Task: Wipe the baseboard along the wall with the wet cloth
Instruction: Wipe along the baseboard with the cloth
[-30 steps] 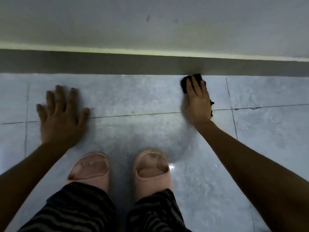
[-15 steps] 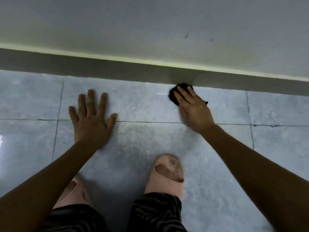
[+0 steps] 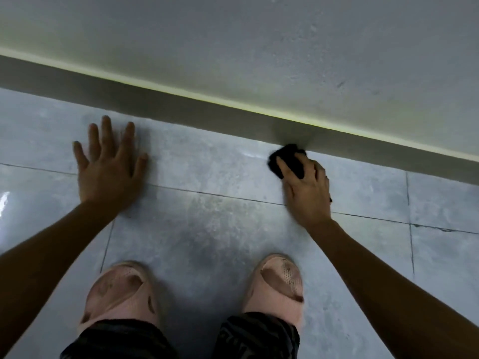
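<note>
The right hand (image 3: 307,189) holds a bunched black cloth (image 3: 286,158), fingers curled over it, and presses its far edge against the foot of the grey baseboard (image 3: 181,107) where that strip meets the tiled floor (image 3: 207,229). The cloth sits at about one o'clock from the person's pink slippers (image 3: 278,283), touching the baseboard just above it at twelve o'clock from the hand. Whether the cloth is wet cannot be told from its look, though the tile just beside it at nine o'clock carries a faint sheen.

The left hand (image 3: 108,167) lies flat on the floor with fingers spread wide, holding nothing, at about eleven o'clock from the slippers; it appears to serve as a prop for the crouch. It rests near the baseboard but apart from it.

The baseboard's long axis runs from ten o'clock at the left of the view to four o'clock at the right, beneath the pale wall (image 3: 259,47). The coming stroke most likely has to follow that slanted line, sliding sideways along the strip rather than toward or away from it. The right hand is plainly the nearer one, already in contact through the cloth, so the wipe falls to it, with long stretches of baseboard on both sides.
</note>
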